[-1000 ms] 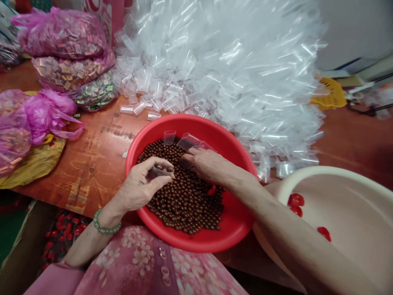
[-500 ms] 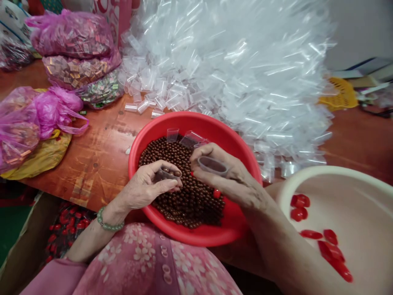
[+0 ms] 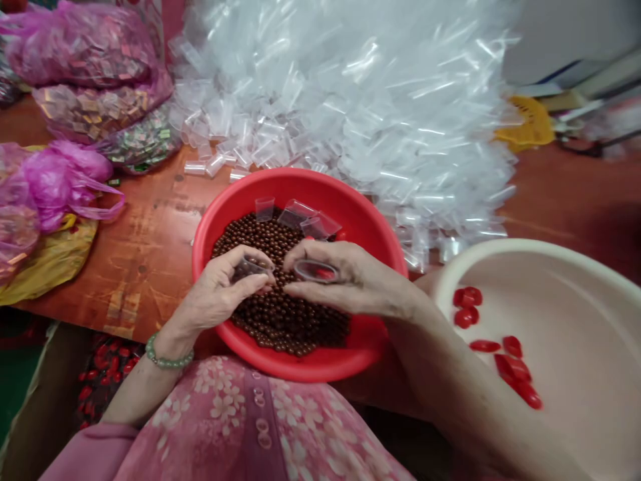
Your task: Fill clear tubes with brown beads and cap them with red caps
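My left hand (image 3: 218, 290) is closed round a clear plastic cup (image 3: 250, 267), above the left part of a red basin (image 3: 360, 200). Beside it, my right hand (image 3: 365, 284) grips another clear oval cup (image 3: 316, 270), its mouth towards me, with something red showing in the opening. The two cups are close together but apart. Below both hands lies a bed of shiny brown balls (image 3: 295, 327). Several loose clear cups (image 3: 296, 214) rest on the balls at the far side of the basin, near bits of red partly hidden by my right hand.
A large heap of clear cups (image 3: 340, 113) covers the table's back. Right of the basin is a cream tub (image 3: 501, 247) with red caps (image 3: 468, 297). Pink bags (image 3: 90, 50) of small packets stand at left. A yellow basket (image 3: 528, 123) sits far right.
The whole view has shifted, so things appear further left. My right hand has come nearer to my left with its cup. Both hands keep their cups.
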The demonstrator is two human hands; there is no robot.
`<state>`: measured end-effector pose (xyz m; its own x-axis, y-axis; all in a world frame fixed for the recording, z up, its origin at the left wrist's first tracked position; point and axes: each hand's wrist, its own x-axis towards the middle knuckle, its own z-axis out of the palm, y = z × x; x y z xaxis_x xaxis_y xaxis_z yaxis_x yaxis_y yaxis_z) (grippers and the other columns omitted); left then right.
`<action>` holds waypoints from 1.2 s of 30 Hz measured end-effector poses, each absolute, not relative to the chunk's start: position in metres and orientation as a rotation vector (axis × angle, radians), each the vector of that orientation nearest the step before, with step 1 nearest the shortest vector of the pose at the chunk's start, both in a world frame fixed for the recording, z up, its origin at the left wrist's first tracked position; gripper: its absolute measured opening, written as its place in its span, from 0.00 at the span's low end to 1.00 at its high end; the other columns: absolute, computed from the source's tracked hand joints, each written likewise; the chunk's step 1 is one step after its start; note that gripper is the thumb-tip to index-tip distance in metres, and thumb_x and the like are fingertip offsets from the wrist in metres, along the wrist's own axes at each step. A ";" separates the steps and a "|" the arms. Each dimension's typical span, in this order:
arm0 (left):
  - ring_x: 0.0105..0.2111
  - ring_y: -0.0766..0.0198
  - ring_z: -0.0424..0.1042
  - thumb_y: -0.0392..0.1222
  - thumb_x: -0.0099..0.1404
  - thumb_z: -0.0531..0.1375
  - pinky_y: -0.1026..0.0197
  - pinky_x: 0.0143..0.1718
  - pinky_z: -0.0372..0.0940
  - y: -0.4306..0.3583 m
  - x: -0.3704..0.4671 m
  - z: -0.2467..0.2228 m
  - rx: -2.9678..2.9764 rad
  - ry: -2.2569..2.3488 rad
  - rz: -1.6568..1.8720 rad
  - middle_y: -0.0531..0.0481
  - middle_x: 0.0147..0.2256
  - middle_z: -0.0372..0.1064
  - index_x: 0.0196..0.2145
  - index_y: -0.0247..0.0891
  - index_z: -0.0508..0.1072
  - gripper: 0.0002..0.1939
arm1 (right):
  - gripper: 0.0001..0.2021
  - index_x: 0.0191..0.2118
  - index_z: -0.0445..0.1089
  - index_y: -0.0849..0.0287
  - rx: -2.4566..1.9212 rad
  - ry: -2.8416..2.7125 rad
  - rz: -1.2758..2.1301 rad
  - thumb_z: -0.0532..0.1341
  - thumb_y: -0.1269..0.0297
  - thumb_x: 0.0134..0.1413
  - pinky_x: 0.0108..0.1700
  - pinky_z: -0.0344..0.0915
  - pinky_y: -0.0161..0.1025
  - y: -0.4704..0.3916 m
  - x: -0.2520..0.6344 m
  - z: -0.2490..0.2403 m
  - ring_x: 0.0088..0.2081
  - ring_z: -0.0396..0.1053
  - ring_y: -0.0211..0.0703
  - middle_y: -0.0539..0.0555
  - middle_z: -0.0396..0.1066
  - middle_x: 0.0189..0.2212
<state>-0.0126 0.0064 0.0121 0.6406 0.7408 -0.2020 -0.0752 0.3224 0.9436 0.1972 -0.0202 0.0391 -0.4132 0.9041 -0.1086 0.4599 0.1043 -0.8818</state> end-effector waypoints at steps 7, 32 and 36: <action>0.33 0.68 0.70 0.43 0.63 0.63 0.65 0.38 0.65 0.009 -0.009 0.015 1.206 0.771 0.599 0.52 0.32 0.71 0.38 0.37 0.71 0.09 | 0.36 0.65 0.53 0.61 -1.755 -1.936 0.735 0.64 0.53 0.54 0.56 0.63 0.48 0.003 0.228 0.006 0.56 0.65 0.53 0.64 0.64 0.59; 0.32 0.69 0.73 0.42 0.56 0.68 0.65 0.37 0.66 0.005 -0.002 0.009 0.983 0.746 0.543 0.52 0.33 0.74 0.35 0.35 0.73 0.11 | 0.09 0.35 0.72 0.55 -1.458 -1.267 0.827 0.67 0.58 0.51 0.38 0.70 0.40 -0.035 0.210 0.004 0.34 0.74 0.42 0.52 0.77 0.32; 0.38 0.65 0.76 0.44 0.56 0.69 0.62 0.43 0.68 0.003 0.001 0.005 0.888 0.741 0.599 0.49 0.37 0.75 0.37 0.35 0.73 0.14 | 0.10 0.36 0.74 0.54 -1.375 -1.314 0.815 0.67 0.54 0.52 0.45 0.72 0.44 -0.039 0.191 0.011 0.39 0.75 0.45 0.53 0.78 0.35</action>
<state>0.0009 0.0030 0.0050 0.6068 0.7284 -0.3182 -0.1579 0.5028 0.8498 0.1912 -0.0386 0.0114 0.1744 0.9698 0.1708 0.2779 0.1179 -0.9533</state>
